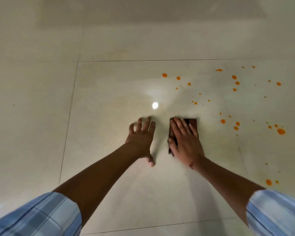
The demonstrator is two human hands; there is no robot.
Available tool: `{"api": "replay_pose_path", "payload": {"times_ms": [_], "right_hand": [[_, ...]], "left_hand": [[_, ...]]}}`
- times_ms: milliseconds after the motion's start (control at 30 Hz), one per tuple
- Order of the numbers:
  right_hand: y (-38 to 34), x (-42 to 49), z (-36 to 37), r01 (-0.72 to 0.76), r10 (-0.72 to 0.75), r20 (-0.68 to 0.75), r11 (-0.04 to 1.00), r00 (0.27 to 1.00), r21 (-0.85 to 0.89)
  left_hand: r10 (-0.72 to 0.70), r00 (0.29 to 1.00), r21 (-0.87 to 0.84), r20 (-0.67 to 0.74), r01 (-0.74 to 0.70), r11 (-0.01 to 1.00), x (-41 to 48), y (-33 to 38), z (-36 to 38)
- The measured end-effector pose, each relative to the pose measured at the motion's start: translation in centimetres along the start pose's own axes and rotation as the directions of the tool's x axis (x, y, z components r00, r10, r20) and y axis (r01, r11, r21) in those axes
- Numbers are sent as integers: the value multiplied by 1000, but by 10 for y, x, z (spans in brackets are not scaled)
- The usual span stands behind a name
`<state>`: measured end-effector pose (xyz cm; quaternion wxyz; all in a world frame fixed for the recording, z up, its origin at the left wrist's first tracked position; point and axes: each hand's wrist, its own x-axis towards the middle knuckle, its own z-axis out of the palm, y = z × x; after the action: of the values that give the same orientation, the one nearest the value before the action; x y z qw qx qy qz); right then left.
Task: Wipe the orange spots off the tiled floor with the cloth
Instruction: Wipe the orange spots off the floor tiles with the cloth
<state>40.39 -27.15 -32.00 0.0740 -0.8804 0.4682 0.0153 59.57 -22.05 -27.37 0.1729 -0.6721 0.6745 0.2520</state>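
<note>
No legible text, label, brand, number or sign anywhere. Floor (109, 167): no writing. Cloth (192, 122): dark, no tag or print visible. Sleeves (41, 215): checked pattern only, no lettering.

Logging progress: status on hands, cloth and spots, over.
Right hand flat on cloth. Left hand open on floor. Spots unwiped, right of cloth. Nothing between them.
</note>
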Motion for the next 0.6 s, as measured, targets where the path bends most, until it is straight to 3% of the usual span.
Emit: {"api": "replay_pose_path", "payload": {"times_ms": [100,267,433,600], "right_hand": [[33,-62,-1,79,-79,39,997,996,17],[76,-35,-3,-264,264,-25,964,964,24],[88,-134,-2,-288,287,30,956,958,57],[149,-121,-8,-588,593,-49,804,804,88]], "left_hand": [[-12,998,97,54,7,995,4,5,-6],[105,993,135,60,-113,984,18,44,-15],[319,947,149,43,-322,935,37,111,-23],[371,923,140,99,-382,913,47,161,-13]]}}
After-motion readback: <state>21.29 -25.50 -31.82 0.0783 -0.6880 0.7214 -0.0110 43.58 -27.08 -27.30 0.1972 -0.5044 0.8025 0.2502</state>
